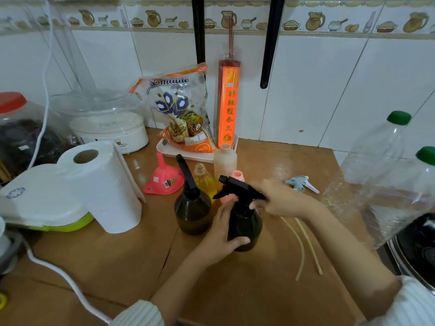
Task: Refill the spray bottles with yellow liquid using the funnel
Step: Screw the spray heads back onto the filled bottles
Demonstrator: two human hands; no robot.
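Two dark spray bottles stand mid-counter. My left hand wraps the body of the nearer dark bottle. My right hand grips its black trigger head. The second dark bottle, with its own black sprayer, stands just left of it. Behind them stands an open bottle of yellow liquid. A pink funnel lies mouth-down to the left. A pale pink bottle stands uncapped at the back, a pink spray head partly hidden before it. A light blue trigger head lies to the right.
A paper towel roll and a white-lidded container stand at left. A tray with a rice bag and incense box sits at the wall. Two clear green-capped bottles stand at right. Two thin tubes lie on the wooden counter.
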